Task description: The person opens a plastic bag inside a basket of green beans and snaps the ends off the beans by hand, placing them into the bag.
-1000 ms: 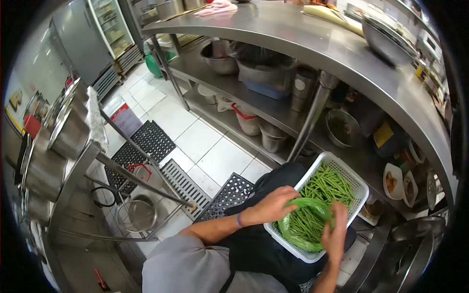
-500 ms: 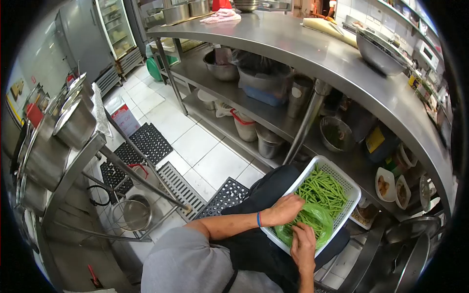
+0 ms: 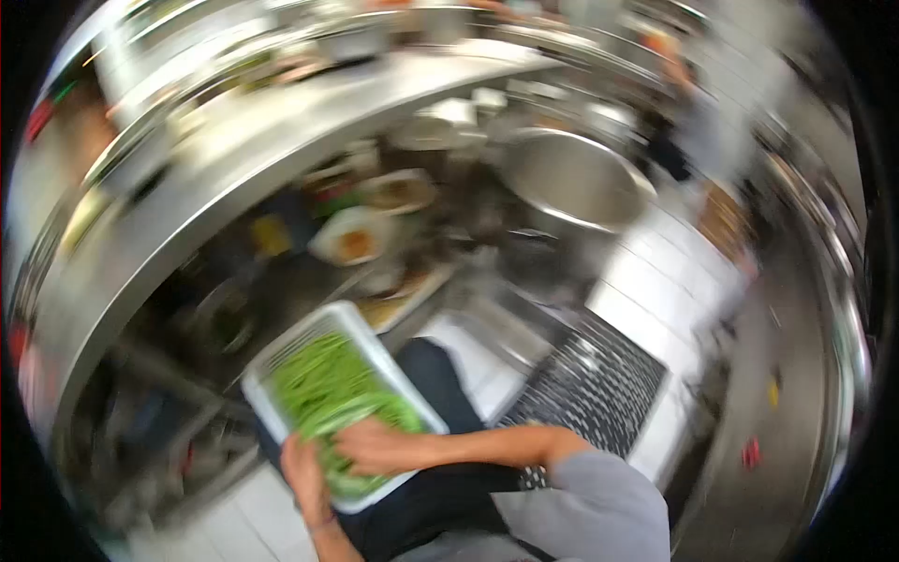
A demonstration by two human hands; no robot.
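A white perforated basket (image 3: 259,395) of green beans (image 3: 323,375) rests tilted on the person's lap. Inside its near half lies a green plastic bag (image 3: 361,405), its rim bunched round more beans. My left hand (image 3: 304,473) is at the bag's left edge, its fingers closed on the plastic, though blurred. From the right, my right hand (image 3: 375,447) reaches into the bag's mouth; its fingertips are hidden among the plastic and beans.
A steel counter (image 3: 215,178) curves behind the basket, with food containers (image 3: 356,242) on the shelf beneath. A large steel pot (image 3: 571,183) stands beyond. Right are a black floor mat (image 3: 595,384) and another steel surface (image 3: 763,440). Another person (image 3: 691,131) is at the back right.
The view has swung far to the right and blurred, so the basket now appears lower left. My right hand has gone deeper into the bag; my left hand stays at its edge.
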